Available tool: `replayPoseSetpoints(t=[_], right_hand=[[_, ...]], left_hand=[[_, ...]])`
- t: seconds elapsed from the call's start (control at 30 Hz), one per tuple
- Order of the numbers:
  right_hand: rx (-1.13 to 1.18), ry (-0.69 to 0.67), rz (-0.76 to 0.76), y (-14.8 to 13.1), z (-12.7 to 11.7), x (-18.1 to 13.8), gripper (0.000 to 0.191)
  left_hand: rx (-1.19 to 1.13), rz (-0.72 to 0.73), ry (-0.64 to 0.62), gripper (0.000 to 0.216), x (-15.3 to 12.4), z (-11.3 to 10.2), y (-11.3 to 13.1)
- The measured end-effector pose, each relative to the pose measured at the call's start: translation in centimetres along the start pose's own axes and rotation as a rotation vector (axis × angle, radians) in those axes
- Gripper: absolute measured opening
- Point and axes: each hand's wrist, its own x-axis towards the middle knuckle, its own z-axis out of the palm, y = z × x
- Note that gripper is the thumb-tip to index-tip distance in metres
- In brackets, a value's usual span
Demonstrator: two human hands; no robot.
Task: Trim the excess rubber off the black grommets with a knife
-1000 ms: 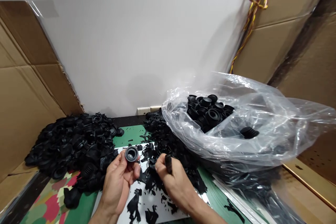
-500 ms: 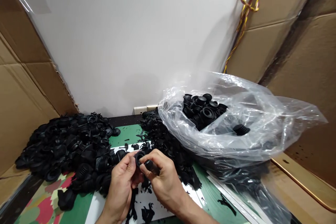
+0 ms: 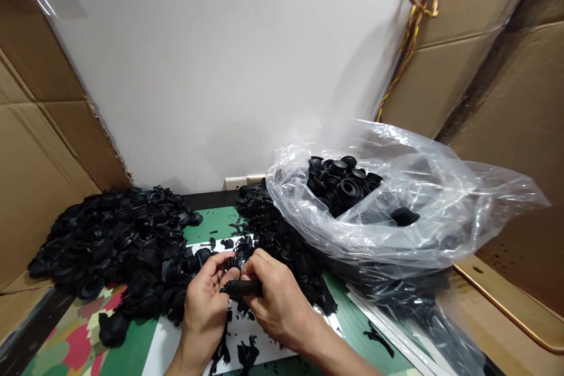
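Observation:
Pinched in the fingers of my left hand (image 3: 203, 302) is a small black ribbed rubber boot (image 3: 234, 261), its folds facing up toward me. My right hand (image 3: 279, 296) is closed around a dark, stick-shaped tool (image 3: 241, 288) whose end points left, just below the boot. The right fingertips meet the boot's right side. Whether the tool has a blade or tip is hidden. Both hands are over a white sheet (image 3: 273, 338) strewn with black rubber scraps (image 3: 248, 354).
Many similar black rubber boots (image 3: 132, 235) are heaped at left. A pile of rubber trimmings (image 3: 282, 241) lies behind my hands. At right stands a clear plastic bag (image 3: 423, 241) with ribbed boots inside. Cardboard panels (image 3: 48, 129) flank both sides, before a pale wall (image 3: 198, 70).
The boot has turned from showing its round open end to showing its ribbed side. The tool in my right hand has swung to point left.

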Motion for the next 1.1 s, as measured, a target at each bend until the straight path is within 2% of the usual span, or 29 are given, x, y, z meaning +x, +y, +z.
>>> replayPoseSetpoints(t=[0.1,0.23,0.37,0.53,0.73,0.93,1.03,1.1], right_hand=[[-0.008,0.038,0.085,0.4,0.4,-0.2,0.016],[-0.029,0.186,0.226,1.9,0.1,-0.2,0.011],[0.114,0.276,0.273,2.4,-0.9,0.3,0.015],[0.244,0.230,0.155,1.2,-1.2,0.2,0.024],[0.292,0.165,-0.006,-0.2,-0.2,0.0,0.010],[0.197,0.130,-0.081,-0.3,0.1,0.1,0.021],[0.094,0.131,-0.097,-0.2,0.6,-0.1,0.015],[0.058,0.125,-0.049,0.0,1.1,-0.4,0.012]], left_hand=[[-0.085,-0.021,-0.003,0.037,-0.6,0.1,0.1],[-0.263,-0.057,-0.011,0.044,-1.2,0.3,0.6],[-0.344,-0.154,-0.075,0.040,-1.1,0.4,1.1],[-0.316,-0.199,-0.104,0.040,-0.7,0.3,0.8],[-0.247,-0.179,-0.075,0.043,-0.7,0.3,0.3],[-0.097,-0.087,-0.033,0.045,-0.3,-0.2,-1.0],[-0.059,-0.047,-0.013,0.040,-0.2,-0.2,-1.3],[-0.078,-0.022,0.009,0.039,-0.4,0.0,-1.2]])
